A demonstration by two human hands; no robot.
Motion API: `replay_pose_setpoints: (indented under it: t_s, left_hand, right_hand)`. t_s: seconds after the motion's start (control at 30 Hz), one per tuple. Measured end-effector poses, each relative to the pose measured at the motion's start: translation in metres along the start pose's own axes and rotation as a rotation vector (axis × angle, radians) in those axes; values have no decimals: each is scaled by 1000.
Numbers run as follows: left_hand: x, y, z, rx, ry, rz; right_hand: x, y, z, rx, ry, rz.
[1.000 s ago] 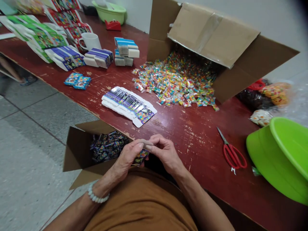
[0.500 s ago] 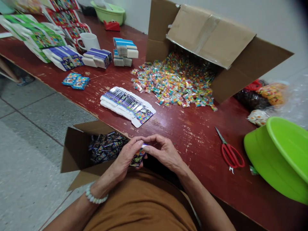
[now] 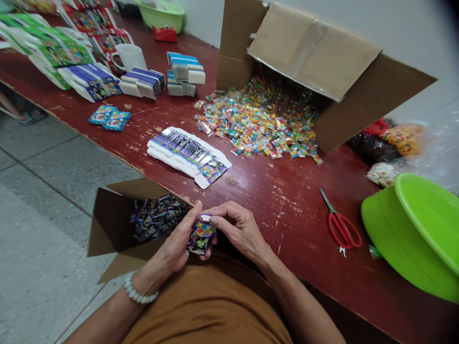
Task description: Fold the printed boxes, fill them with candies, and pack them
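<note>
Red table (image 3: 287, 200), packet (image 3: 201, 239) held at its edge

Left hand (image 3: 179, 239) wraps the packet's left side; right hand (image 3: 240, 229) pinches its top end. Its long axis points away from the body, leaning right, white flap (image 3: 205, 217) nearer the right hand. Beyond lie fanned cartons (image 3: 190, 155); leftward, an open box (image 3: 103, 224).

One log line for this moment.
left hand: holds small dark box | right hand: at box's white end | red scissors: on table
</note>
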State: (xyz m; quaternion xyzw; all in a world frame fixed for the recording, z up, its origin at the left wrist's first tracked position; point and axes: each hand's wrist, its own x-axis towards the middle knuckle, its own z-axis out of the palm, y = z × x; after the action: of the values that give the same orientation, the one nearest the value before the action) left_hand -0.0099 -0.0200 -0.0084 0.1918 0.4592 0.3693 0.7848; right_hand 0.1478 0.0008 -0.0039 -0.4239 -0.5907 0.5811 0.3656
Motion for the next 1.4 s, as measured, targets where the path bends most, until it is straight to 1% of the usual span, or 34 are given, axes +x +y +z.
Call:
replay_pose_setpoints:
  t_s: [0.07, 0.13, 0.2, 0.27, 0.33, 0.4, 0.47, 0.53, 0.6, 0.63, 0.7, 0.77, 0.8, 0.87, 0.9, 0.93, 1.07, 1.13, 1.2, 1.27, 1.33, 1.4]
  left_hand:
    - [0, 0, 0, -25, 14, -21]
    - [0, -2, 0, -17, 24, -9]
    - [1, -4, 0, 27, 47, 27]
    - [2, -6, 0, 83, 74, 71]
    - [3, -7, -1, 136, 80, 89]
    - [3, -7, -3, 181, 75, 79]
    - [2, -7, -4, 209, 77, 64]
    - [1, -7, -4, 208, 83, 51]
    - [1, -7, -4, 191, 69, 39]
    - [1, -7, -4, 185, 59, 39]
    - [1, -7, -3, 184, 51, 42]
    - [1, -6, -1, 189, 82, 56]
    - [0, -6, -1, 189, 98, 61]
    - [0, -6, -1, 173, 118, 48]
    - [0, -5, -2, 154, 119, 32]
    - [-1, -4, -3, 125, 113, 3]
    - [-1, 0, -4, -63, 33, -125]
    - [-1, 3, -3, -148, 42, -115]
    - [-1, 5, -2, -185, 87, -72]
    - [-3, 6, -2, -188, 103, -61]
    - [-6, 6, -2, -169, 73, -86]
    - [-8, 6, -3, -144, 38, -95]
  right_hand:
    - [-2, 2, 2, -60, 12, -82]
    - [-1, 2, 5, -36, 56, -85]
    - [3, 2, 8, 42, 90, -2]
    - [10, 3, 10, 122, 90, 90]
    - [14, 4, 12, 183, 69, 134]
    - [16, 5, 13, 209, 62, 142]
    - [13, 6, 13, 166, 87, 107]
    - [9, 5, 12, 41, 111, 16]
    - [5, 3, 10, -61, 79, -74]
    - [4, 2, 9, -73, 48, -87]
    - [5, 1, 8, -38, 3, -35]
    - [9, 1, 8, -28, 14, 28]
    - [12, 1, 8, -62, 35, 23]
    - [15, 1, 9, -177, 94, -77]
    - [16, 1, 9, -223, 106, -133]
    - [16, 1, 9, -238, 95, -160]
    - [8, 3, 11, -89, -1, -83]
    - [3, 3, 15, -32, -14, -104]
    - [-1, 2, 20, -8, -26, -134]
    - [-1, 1, 23, -18, 10, -130]
    - [1, 0, 23, -59, 73, -94]
    - [5, 0, 21, -59, 99, -29]
